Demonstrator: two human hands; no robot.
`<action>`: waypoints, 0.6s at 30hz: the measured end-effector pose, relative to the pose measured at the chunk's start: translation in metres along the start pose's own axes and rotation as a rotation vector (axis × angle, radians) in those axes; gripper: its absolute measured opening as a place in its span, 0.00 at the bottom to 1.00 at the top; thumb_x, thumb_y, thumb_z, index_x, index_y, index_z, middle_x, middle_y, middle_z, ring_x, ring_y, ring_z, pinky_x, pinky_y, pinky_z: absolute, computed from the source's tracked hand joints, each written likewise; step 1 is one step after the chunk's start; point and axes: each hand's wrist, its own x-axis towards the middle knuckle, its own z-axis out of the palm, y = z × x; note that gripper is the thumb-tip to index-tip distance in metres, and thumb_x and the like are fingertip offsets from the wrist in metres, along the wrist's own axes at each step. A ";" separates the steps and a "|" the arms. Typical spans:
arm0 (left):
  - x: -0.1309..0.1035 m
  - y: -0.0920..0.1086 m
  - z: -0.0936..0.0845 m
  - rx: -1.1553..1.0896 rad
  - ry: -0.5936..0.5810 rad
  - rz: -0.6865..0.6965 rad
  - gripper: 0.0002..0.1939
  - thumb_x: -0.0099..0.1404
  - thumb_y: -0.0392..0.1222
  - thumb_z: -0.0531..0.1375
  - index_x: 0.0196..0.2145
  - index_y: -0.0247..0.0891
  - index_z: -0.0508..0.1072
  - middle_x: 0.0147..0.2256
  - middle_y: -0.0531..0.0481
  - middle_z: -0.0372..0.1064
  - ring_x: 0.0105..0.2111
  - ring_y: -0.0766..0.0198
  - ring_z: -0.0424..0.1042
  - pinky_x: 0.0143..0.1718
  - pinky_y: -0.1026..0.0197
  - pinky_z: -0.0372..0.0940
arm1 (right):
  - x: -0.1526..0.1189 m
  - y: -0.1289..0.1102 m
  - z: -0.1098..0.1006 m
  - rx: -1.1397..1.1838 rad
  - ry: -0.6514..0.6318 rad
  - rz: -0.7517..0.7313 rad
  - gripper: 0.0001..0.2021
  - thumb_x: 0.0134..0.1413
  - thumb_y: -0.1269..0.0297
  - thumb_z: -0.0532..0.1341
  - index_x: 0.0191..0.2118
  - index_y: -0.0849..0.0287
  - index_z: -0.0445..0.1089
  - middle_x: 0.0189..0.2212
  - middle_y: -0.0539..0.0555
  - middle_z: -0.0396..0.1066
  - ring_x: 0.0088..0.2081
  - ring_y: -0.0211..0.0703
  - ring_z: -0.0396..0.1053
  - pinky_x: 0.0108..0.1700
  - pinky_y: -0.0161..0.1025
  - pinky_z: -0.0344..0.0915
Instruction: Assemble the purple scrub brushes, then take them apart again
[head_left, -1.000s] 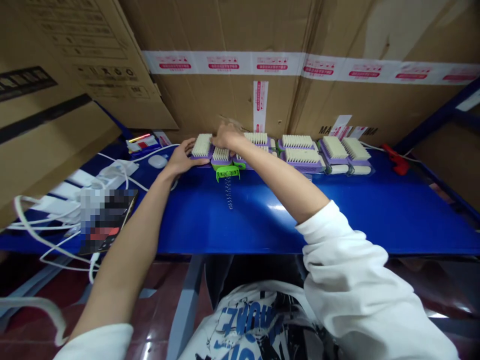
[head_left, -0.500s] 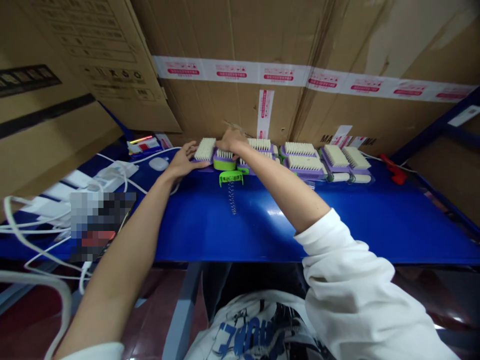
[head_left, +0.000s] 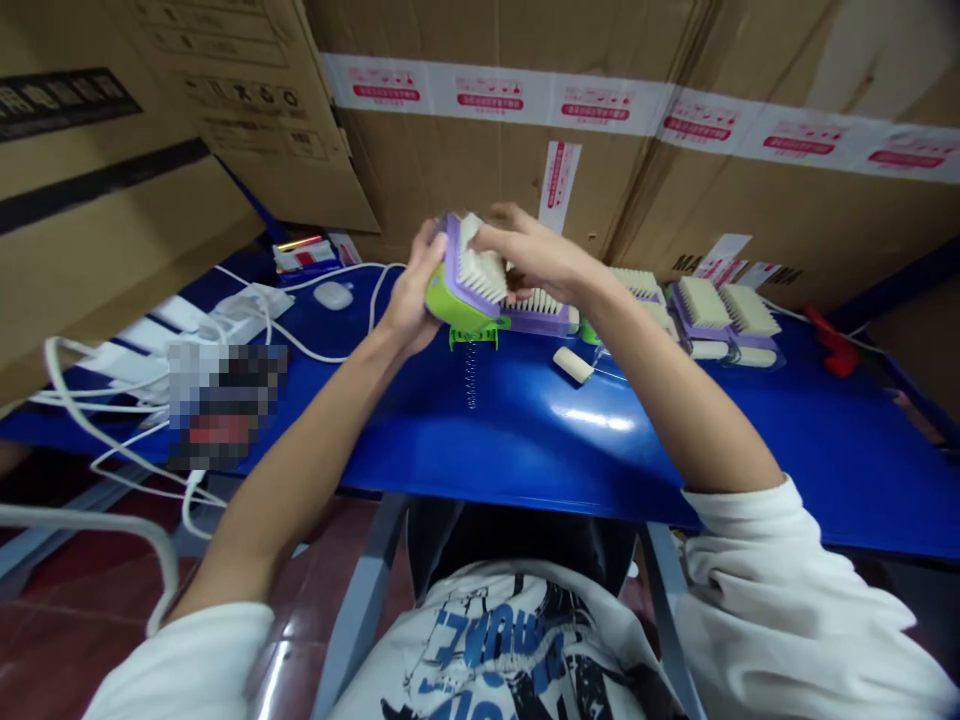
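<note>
Left fingers (head_left: 430, 250): wrapped round the purple-and-green, cream-bristled plastic block (head_left: 463, 278), just lifted, so likely freer to turn!
Right fingers (head_left: 501, 240): half-curled against it; can't tell if gripping.
Block: between both hands' fingers, above the blue counter (head_left: 517, 440).

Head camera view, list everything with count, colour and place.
Table: 1, blue, centre
Brush: 1, purple, green, cream, held centrally
Other brushes: several, purple and cream, table's back
Loose roller: 1, cream, before brushes
Spring: 1, dark, midtable
Bracket: 1, green, by spring
Mouse: 1, white, left
Power strip: 1, white, left
Cables: several, white, left
Blurred items: uncounted, dark, left
Packaging: uncounted, blue, red, left
Unclear object: 1, red, right
Cardboard: uncounted, brown, behind, left
Tape: several, white, cardboard
Shirt: 1, white, bottom
Left hand: 1, holding brush
Right hand: 1, at brush
</note>
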 end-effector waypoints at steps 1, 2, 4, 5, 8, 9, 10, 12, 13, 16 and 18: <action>-0.005 0.007 0.007 -0.047 -0.007 0.013 0.31 0.65 0.65 0.78 0.55 0.46 0.78 0.58 0.50 0.80 0.69 0.44 0.74 0.66 0.41 0.73 | -0.013 -0.001 0.007 -0.041 0.027 -0.081 0.42 0.75 0.50 0.62 0.82 0.60 0.45 0.36 0.50 0.73 0.36 0.46 0.75 0.43 0.47 0.80; -0.010 0.014 0.013 -0.088 0.001 0.039 0.31 0.64 0.65 0.79 0.56 0.48 0.78 0.61 0.52 0.78 0.71 0.45 0.72 0.68 0.42 0.73 | -0.025 0.000 0.012 -0.092 0.062 -0.161 0.48 0.75 0.46 0.63 0.84 0.59 0.37 0.39 0.51 0.74 0.41 0.49 0.77 0.50 0.52 0.81; -0.021 0.025 0.021 -0.115 0.030 0.069 0.33 0.61 0.64 0.82 0.55 0.49 0.77 0.62 0.51 0.78 0.70 0.46 0.72 0.69 0.44 0.73 | -0.047 0.010 0.021 -0.189 0.129 -0.294 0.61 0.67 0.38 0.69 0.86 0.58 0.30 0.50 0.57 0.76 0.52 0.56 0.79 0.64 0.60 0.77; -0.026 0.028 0.026 -0.107 0.048 0.075 0.35 0.58 0.64 0.83 0.55 0.48 0.77 0.60 0.50 0.79 0.69 0.46 0.74 0.68 0.45 0.74 | -0.057 0.017 0.025 -0.222 0.164 -0.337 0.67 0.61 0.33 0.73 0.85 0.57 0.30 0.57 0.61 0.75 0.58 0.60 0.77 0.69 0.63 0.73; -0.043 0.031 0.040 -0.060 0.033 0.016 0.36 0.52 0.59 0.86 0.51 0.45 0.78 0.51 0.48 0.82 0.61 0.46 0.81 0.65 0.48 0.77 | -0.080 0.045 0.031 -0.233 0.281 -0.386 0.68 0.53 0.28 0.76 0.83 0.55 0.39 0.71 0.68 0.67 0.68 0.67 0.71 0.74 0.66 0.67; -0.048 0.031 0.045 -0.056 0.012 -0.002 0.36 0.50 0.57 0.86 0.50 0.44 0.79 0.49 0.48 0.83 0.58 0.46 0.82 0.63 0.49 0.78 | -0.087 0.053 0.031 -0.228 0.318 -0.395 0.64 0.53 0.27 0.75 0.81 0.53 0.43 0.71 0.67 0.67 0.68 0.67 0.71 0.73 0.66 0.68; -0.052 0.031 0.050 -0.058 -0.008 -0.015 0.35 0.48 0.55 0.86 0.49 0.44 0.80 0.48 0.48 0.83 0.56 0.47 0.83 0.61 0.50 0.78 | -0.092 0.059 0.030 -0.221 0.351 -0.404 0.60 0.53 0.28 0.75 0.79 0.51 0.47 0.69 0.66 0.69 0.67 0.66 0.72 0.72 0.66 0.70; -0.058 0.032 0.057 -0.070 -0.027 -0.021 0.36 0.45 0.52 0.87 0.48 0.43 0.80 0.47 0.48 0.84 0.53 0.48 0.84 0.59 0.51 0.79 | -0.102 0.066 0.026 -0.202 0.382 -0.418 0.55 0.52 0.32 0.77 0.75 0.49 0.53 0.62 0.62 0.73 0.60 0.63 0.75 0.66 0.65 0.74; -0.059 0.032 0.059 -0.070 -0.026 -0.019 0.36 0.44 0.50 0.87 0.49 0.43 0.80 0.47 0.48 0.85 0.53 0.49 0.84 0.59 0.51 0.79 | -0.105 0.067 0.023 -0.181 0.383 -0.417 0.52 0.52 0.35 0.78 0.73 0.47 0.54 0.58 0.59 0.74 0.56 0.61 0.76 0.63 0.63 0.76; -0.064 0.029 0.060 -0.021 -0.025 -0.019 0.38 0.43 0.49 0.87 0.50 0.43 0.81 0.48 0.49 0.85 0.54 0.48 0.84 0.63 0.48 0.78 | -0.109 0.068 0.015 -0.066 0.359 -0.383 0.45 0.49 0.48 0.80 0.67 0.45 0.58 0.51 0.54 0.74 0.49 0.54 0.75 0.56 0.58 0.78; -0.068 0.024 0.059 0.049 -0.025 -0.013 0.39 0.42 0.49 0.88 0.51 0.43 0.82 0.50 0.47 0.85 0.55 0.46 0.84 0.65 0.44 0.78 | -0.107 0.070 0.014 0.020 0.357 -0.339 0.42 0.45 0.55 0.79 0.63 0.45 0.60 0.49 0.51 0.72 0.47 0.51 0.73 0.53 0.55 0.78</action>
